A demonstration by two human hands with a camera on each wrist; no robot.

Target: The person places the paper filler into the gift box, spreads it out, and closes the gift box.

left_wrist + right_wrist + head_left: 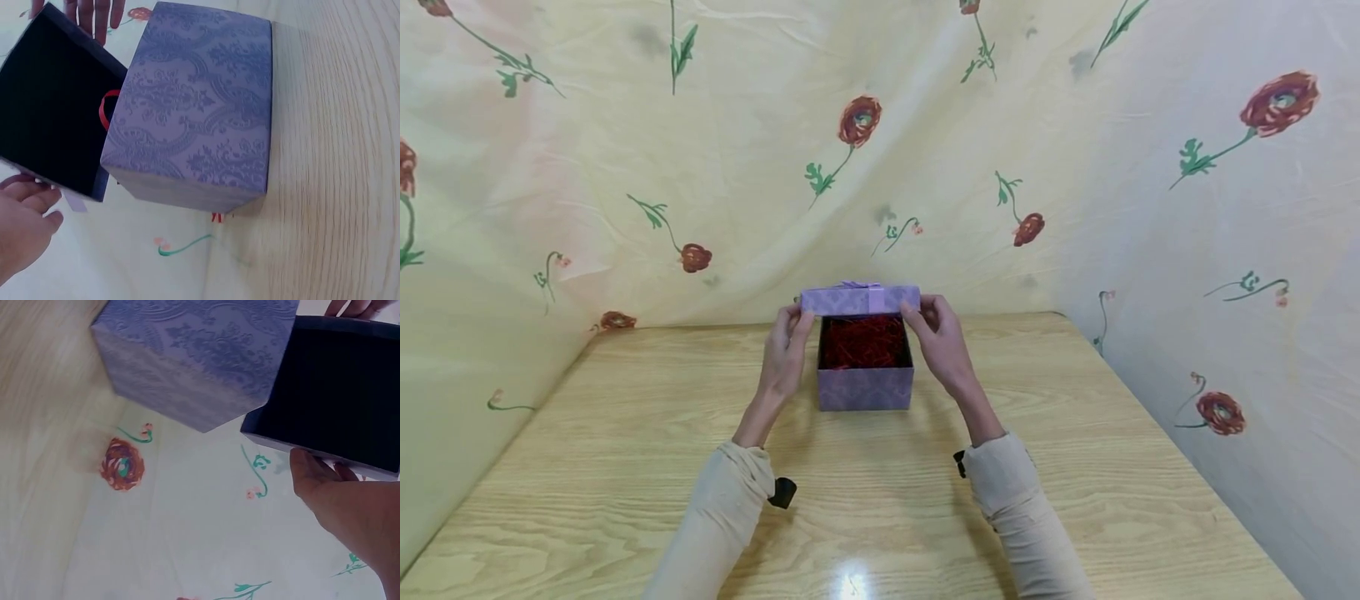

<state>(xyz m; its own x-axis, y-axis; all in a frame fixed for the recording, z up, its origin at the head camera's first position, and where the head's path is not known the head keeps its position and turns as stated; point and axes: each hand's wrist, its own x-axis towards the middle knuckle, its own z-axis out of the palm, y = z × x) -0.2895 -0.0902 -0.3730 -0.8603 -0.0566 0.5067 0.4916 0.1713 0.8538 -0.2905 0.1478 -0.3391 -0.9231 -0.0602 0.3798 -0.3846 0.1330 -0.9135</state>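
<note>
A purple patterned gift box (pixel 865 390) stands on the table, its top uncovered and red paper shreds (pixel 863 340) filling it. Over its far edge the box lid (pixel 838 300), with a lilac ribbon and bow, is held between both hands. My left hand (pixel 784 350) grips the lid's left end, thumb on the front side. At the right end, my right hand (pixel 942 340) grips it the same way. Both wrist views show the lid's black inside, tilted beside the box (pixel 194 100). A red loop (pixel 107 109) shows at the box rim in the left wrist view.
The box rests on a light wood-grain table (pixel 647 433). Behind it and at both sides hangs a pale cloth (pixel 760 150) printed with red flowers. Black wrist devices (pixel 782 492) show at both sleeves.
</note>
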